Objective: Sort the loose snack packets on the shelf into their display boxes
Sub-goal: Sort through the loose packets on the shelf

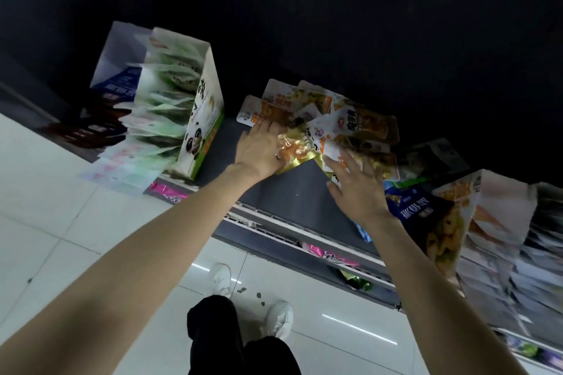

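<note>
Two bare hands reach over a dark shelf [292, 195] onto a heap of loose snack packets [332, 128] lying in the gap between display boxes. The left hand [260, 148] rests flat on the heap's near left edge, fingers straight and close together over an orange-and-white packet. The right hand [358, 186] presses on the heap's right side, fingers spread wide. A panda-printed display box [202, 119], crammed with pale green packets, stands to the left, apart from the heap. A blue bag [423, 207] and more boxes crowd the right.
</note>
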A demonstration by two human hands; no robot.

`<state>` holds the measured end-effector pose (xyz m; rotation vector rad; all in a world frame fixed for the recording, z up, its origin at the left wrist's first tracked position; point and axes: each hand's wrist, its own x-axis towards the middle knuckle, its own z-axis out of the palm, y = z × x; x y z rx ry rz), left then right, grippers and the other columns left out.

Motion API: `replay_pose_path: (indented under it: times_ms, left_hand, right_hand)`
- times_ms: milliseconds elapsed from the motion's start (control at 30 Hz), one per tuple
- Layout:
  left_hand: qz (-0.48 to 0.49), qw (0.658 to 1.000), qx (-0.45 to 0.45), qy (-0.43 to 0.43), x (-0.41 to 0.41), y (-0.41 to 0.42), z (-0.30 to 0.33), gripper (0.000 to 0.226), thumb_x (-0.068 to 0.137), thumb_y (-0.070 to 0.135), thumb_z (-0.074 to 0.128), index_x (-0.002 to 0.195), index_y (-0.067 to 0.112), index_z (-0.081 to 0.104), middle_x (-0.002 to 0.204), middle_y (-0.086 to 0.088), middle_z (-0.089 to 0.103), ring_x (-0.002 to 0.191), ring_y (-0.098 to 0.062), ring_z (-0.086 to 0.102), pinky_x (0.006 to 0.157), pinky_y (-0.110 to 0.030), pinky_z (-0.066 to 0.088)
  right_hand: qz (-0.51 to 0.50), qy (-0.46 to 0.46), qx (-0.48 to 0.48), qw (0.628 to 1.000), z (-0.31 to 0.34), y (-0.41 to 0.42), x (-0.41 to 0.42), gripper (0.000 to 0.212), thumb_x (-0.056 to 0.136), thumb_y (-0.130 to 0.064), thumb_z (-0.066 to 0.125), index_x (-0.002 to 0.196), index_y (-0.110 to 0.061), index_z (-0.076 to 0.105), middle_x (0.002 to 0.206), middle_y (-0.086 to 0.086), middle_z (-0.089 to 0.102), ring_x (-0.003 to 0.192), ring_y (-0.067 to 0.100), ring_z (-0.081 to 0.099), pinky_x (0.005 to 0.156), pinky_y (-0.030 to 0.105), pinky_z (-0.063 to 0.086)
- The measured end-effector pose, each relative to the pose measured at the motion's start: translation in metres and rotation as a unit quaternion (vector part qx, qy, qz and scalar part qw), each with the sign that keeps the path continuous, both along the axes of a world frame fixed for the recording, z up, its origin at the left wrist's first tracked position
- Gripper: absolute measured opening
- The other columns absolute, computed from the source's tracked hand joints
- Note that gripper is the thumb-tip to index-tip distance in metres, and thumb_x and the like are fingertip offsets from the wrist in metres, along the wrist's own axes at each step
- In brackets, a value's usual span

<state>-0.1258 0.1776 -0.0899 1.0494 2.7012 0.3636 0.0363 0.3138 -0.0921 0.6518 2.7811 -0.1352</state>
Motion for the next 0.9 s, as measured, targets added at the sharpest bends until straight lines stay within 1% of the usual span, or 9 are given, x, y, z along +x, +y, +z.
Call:
replay_pose_path:
  times_ms: [133,200,267,400,533,600,733,833,900]
  left_hand:
    - [0.037,0.997,0.009,-0.068,0.011,-0.032,0.011,0.043,0.085,0.031,0.065,0.121,0.018,0.045,0.109,-0.008,0.064,0.1,-0.032,0.061,0.075,-0.036,0.044]
    - [0.061,0.992,0.054,-0.097,0.015,-0.048,0.022,0.031,0.089,0.027,0.062,0.116,0.018,0.05,0.104,-0.008,0.068,0.096,-0.029,0.064,0.075,-0.036,0.048]
    - [0.078,0.986,0.098,-0.108,0.021,-0.064,0.037,0.027,0.088,0.027,0.063,0.112,0.018,0.053,0.099,-0.005,0.069,0.09,-0.026,0.066,0.076,-0.038,0.051]
    - [0.03,0.992,0.123,-0.024,0.032,-0.096,0.076,0.025,0.088,0.028,0.063,0.111,0.023,0.053,0.096,0.0,0.07,0.077,-0.023,0.067,0.066,-0.036,0.053]
    - [-0.071,0.986,0.142,0.058,0.041,-0.128,0.12,0.022,0.088,0.031,0.063,0.107,0.031,0.052,0.086,0.004,0.072,0.063,-0.021,0.065,0.05,-0.025,0.042]
    - [-0.131,0.974,0.172,0.068,0.045,-0.14,0.137,0.023,0.086,0.029,0.065,0.105,0.031,0.051,0.085,0.006,0.072,0.061,-0.018,0.065,0.048,-0.021,0.035]
    - [-0.153,0.966,0.207,-0.018,0.044,-0.159,0.154,0.022,0.085,0.034,0.061,0.106,0.031,0.055,0.088,0.009,0.071,0.069,-0.015,0.067,0.056,-0.03,0.052]
    - [-0.113,0.962,0.226,-0.106,0.044,-0.164,0.151,0.022,0.084,0.043,0.06,0.104,0.035,0.056,0.092,0.011,0.07,0.073,-0.019,0.068,0.063,-0.038,0.054]
    - [-0.079,0.954,0.255,-0.134,0.049,-0.16,0.145,0.021,0.084,0.032,0.068,0.103,0.028,0.062,0.087,0.008,0.068,0.073,-0.015,0.066,0.064,-0.037,0.054]
  right_hand:
    - [0.017,-0.003,-0.028,0.999,0.006,-0.021,0.015,0.05,0.096,-0.048,0.039,0.144,-0.039,0.029,0.158,-0.005,0.014,0.143,0.036,0.006,0.111,0.055,0.018]
    - [-0.001,0.03,-0.058,0.998,0.013,-0.031,0.017,0.047,0.094,-0.049,0.043,0.14,-0.035,0.04,0.154,-0.002,0.024,0.141,0.035,0.013,0.11,0.053,0.018]
    - [-0.038,0.122,-0.105,0.986,0.025,-0.043,0.016,0.048,0.091,-0.046,0.052,0.135,-0.027,0.048,0.146,0.004,0.038,0.135,0.033,0.026,0.108,0.053,0.023]
    - [-0.115,0.306,-0.229,0.917,0.062,-0.068,0.014,0.061,0.085,-0.033,0.067,0.138,-0.018,0.042,0.136,0.008,0.046,0.123,0.029,0.041,0.1,0.04,0.036]
    - [-0.137,0.321,-0.329,0.877,0.099,-0.083,0.016,0.081,0.081,-0.032,0.073,0.146,-0.027,0.024,0.144,-0.003,0.039,0.131,0.017,0.035,0.101,0.031,0.032]
    - [-0.154,0.319,-0.399,0.846,0.114,-0.09,0.021,0.071,0.08,-0.028,0.074,0.139,-0.03,0.034,0.126,-0.012,0.055,0.118,0.009,0.05,0.096,0.021,0.039]
    - [-0.145,0.319,-0.477,0.806,0.138,-0.111,0.036,0.013,0.084,-0.016,0.07,0.092,-0.026,0.067,0.082,-0.018,0.068,0.078,0.003,0.063,0.072,0.018,0.047]
    - [-0.189,0.333,-0.452,0.806,0.145,-0.127,0.049,0.017,0.083,-0.015,0.07,0.072,-0.026,0.066,0.067,-0.016,0.067,0.064,0.001,0.059,0.063,0.02,0.047]
    - [-0.25,0.352,-0.432,0.792,0.144,-0.135,0.058,0.011,0.082,-0.018,0.072,0.072,-0.015,0.07,0.07,0.002,0.069,0.064,0.018,0.061,0.065,0.031,0.05]
